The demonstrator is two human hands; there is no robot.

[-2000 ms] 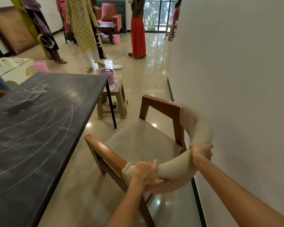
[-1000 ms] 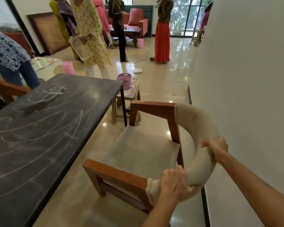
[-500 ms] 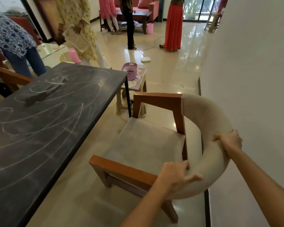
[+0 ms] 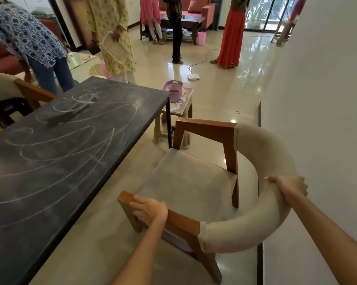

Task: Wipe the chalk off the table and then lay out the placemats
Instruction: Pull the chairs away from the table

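From the head view, the left hand (image 4: 150,209) is closed around the front end of the near wooden armrest (image 4: 169,219) of a chair (image 4: 191,183). The right hand (image 4: 289,185) grips the chair's padded, curved beige backrest (image 4: 272,159) beside the white wall (image 4: 321,99). The chair stands just off the right edge of the dark bench (image 4: 56,153), whose top is covered in looping white chalk marks (image 4: 70,130). Beyond the bench's far right corner, a purple basket (image 4: 173,88) sits on a small stool (image 4: 178,112).
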